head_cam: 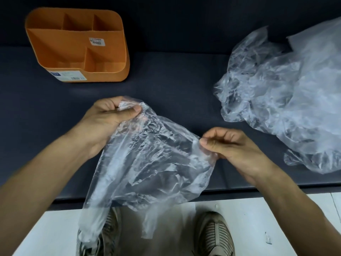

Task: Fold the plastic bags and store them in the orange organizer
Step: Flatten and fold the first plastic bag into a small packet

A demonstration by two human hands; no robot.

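1. Both hands are gripping one clear plastic bag: the left hand is bunching a top corner between thumb and curled fingers, and the right hand is pinching the opposite edge between thumb and forefinger.
2. Stretched between them, the bag is hanging in the air above the front edge of the dark surface, its lower part trailing down towards the person's shoes.
3. It is looking badly crinkled, so the step in hand, as I judge it, is spreading it flat before the first fold.
4. Doing this well probably means pulling the two corners apart evenly, laying the sheet on the dark surface, then smoothing trapped air out so the folds are holding.
5. Waiting at the right is a loose pile of bags, well apart from the held one.
6. Standing at the far left, the orange organizer is showing no bags in its compartments, so the task appears barely begun.
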